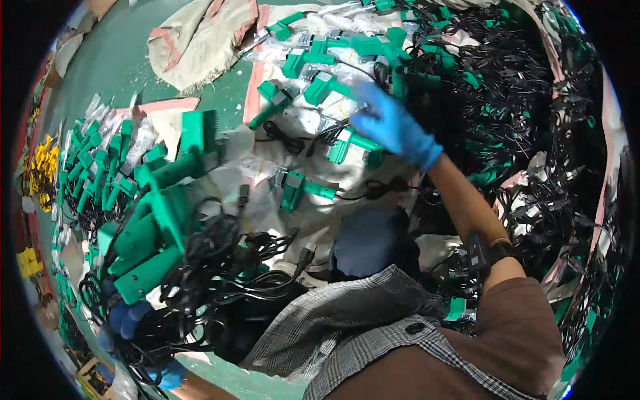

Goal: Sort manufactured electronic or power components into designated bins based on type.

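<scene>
My right hand wears a blue glove and reaches out over loose green plastic devices lying in clear bags on a pale cloth; its fingers are spread, and I cannot tell whether it touches one. My left hand, also in a blue glove, is low at the left, mostly hidden under a bundle of green devices with tangled black cords that it holds against my arm.
A big heap of black cords and green devices fills the right side. Rows of bagged green devices lie at the left on a green floor. Yellow parts sit at the far left edge.
</scene>
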Demonstrator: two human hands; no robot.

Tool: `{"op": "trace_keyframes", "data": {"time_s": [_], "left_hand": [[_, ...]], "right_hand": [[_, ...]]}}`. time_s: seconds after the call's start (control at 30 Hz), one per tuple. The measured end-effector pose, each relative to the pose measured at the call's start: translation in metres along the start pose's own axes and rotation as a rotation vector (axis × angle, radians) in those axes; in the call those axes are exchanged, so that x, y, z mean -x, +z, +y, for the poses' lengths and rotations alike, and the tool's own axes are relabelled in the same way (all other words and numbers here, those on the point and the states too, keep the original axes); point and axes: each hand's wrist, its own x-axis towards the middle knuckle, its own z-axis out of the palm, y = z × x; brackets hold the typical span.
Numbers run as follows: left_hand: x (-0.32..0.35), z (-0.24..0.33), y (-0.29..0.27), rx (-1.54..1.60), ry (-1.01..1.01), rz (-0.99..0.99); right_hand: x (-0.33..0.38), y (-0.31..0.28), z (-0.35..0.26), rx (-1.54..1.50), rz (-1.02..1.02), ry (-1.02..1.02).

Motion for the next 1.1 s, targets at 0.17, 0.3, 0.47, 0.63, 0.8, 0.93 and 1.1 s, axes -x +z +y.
{"op": "trace_keyframes", "data": {"time_s": [0.17, 0.3, 0.47, 0.63, 0.8, 0.93, 1.1], "left_hand": [[-0.011, 0.003, -0.069, -1.390, 0.642, -0.013], [-0.020, -0.034, -0.065, -0.423, 0.379, 0.047], [-0.013, -0.025, -0.143, -0.463, 0.399, 0.314], [-0.025, -0.049, -0.119, -1.327, 0.525, 0.290], [-0.068, -0.049, -0.082, -1.792, 0.834, 0.041], [-0.069, -0.036, -0.109, -1.676, 0.787, 0.096], [-0.076, -0.050, -0.105, -2.054, 0.805, -0.014]], "right_hand": [[0.081, 0.077, 0.159, 0.522, -0.563, 0.330], [0.105, 0.140, 0.190, 0.567, -0.590, 0.463], [0.097, 0.121, 0.166, 0.455, -0.332, 0.364], [0.100, 0.015, 0.193, 0.881, 0.268, 0.288], [0.081, -0.028, 0.200, 1.103, -0.314, 0.697], [0.075, -0.018, 0.132, 1.165, -0.380, -0.054], [0.044, 0.013, 0.039, 0.457, -0.468, -0.047]]}}
